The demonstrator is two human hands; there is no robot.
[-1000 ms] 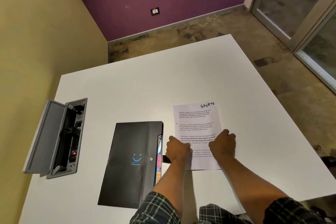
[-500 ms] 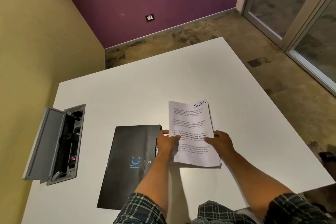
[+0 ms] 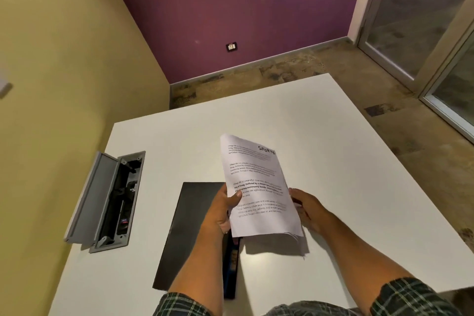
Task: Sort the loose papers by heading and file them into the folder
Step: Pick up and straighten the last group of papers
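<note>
A stack of white printed papers [image 3: 259,182], the top sheet headed "SPORTS" in handwriting, is lifted off the white table [image 3: 333,161] and tilted up. My left hand [image 3: 220,210] grips the stack's left edge, thumb on the front. My right hand [image 3: 307,209] is at the right edge, partly behind the sheets; its grip is hard to see. A closed black folder [image 3: 189,228] lies flat on the table under my left forearm, with a coloured edge showing on its right side.
An open grey cable box [image 3: 107,200] with its lid raised is set into the table at the left. The table's far and right edges drop to the floor. Yellow wall on the left, purple wall ahead, glass doors at the right.
The paper stack, flat on the table a second ago under both hands, has been picked up and tilted upright. The camera view has tipped upward.
</note>
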